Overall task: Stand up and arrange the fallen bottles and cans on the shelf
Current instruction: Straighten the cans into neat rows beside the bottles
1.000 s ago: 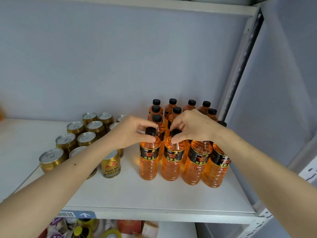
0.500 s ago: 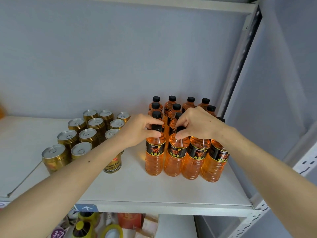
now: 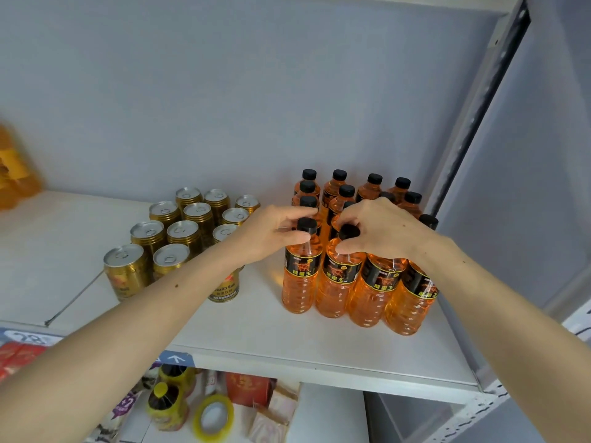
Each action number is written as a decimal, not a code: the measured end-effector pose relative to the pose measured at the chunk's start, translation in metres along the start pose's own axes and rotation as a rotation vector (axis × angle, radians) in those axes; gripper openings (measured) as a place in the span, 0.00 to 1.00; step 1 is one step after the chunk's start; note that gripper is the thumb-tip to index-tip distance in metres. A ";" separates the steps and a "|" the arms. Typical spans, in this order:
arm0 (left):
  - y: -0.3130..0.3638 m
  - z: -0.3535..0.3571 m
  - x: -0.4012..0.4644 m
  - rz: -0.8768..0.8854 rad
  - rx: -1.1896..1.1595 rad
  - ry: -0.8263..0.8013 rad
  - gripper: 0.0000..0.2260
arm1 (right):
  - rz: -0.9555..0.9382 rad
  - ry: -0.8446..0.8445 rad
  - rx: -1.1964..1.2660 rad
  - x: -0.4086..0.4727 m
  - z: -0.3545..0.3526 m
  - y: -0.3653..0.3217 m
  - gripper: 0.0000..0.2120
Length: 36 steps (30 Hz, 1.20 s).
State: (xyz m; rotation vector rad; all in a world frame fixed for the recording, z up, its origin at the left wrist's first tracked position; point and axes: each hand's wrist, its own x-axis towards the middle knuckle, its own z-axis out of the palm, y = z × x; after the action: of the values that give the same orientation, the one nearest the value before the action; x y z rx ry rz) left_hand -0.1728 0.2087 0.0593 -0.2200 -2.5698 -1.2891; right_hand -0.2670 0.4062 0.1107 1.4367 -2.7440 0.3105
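shelf (image 3: 256,330), white, one level of a metal rack — stock at this moment: orange drink bottles (image 3: 367,282), black caps, all upright, packed in rows at the right end against the upright post; gold cans (image 3: 188,231), pull-tab tops, all upright in a block to the left, well apart from the front bottle row. nothing in view lies on its side. left hand (image 3: 271,233): fingers pinched on the neck of the front-left bottle (image 3: 300,270), just under its cap. right hand (image 3: 380,228): fingers closed over the cap of the second front bottle (image 3: 339,276), its neighbour, the two touching. step in hand, as judged: squaring up the front row rather than righting anything — the task looks near done. next move calls for small nudges only, keeping the row flush and not knocking the bottles behind. writing: bottle labels black with chinese characters, seemingly "能量王"; front can reads partly "ealth bull"; smaller print too fine to read.
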 end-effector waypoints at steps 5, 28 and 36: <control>-0.001 -0.006 -0.018 0.013 -0.033 0.055 0.25 | 0.021 0.086 0.022 -0.002 -0.006 -0.011 0.23; -0.131 -0.157 -0.104 -0.159 0.371 -0.060 0.25 | 0.069 0.168 0.286 0.060 0.111 -0.151 0.28; -0.142 -0.158 -0.110 -0.010 0.460 -0.131 0.22 | 0.243 0.154 0.284 0.074 0.147 -0.165 0.21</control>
State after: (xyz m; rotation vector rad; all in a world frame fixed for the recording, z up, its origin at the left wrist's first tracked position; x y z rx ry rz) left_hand -0.0778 -0.0045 0.0092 -0.2042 -2.8921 -0.6719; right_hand -0.1650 0.2273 0.0023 1.0654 -2.8319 0.8115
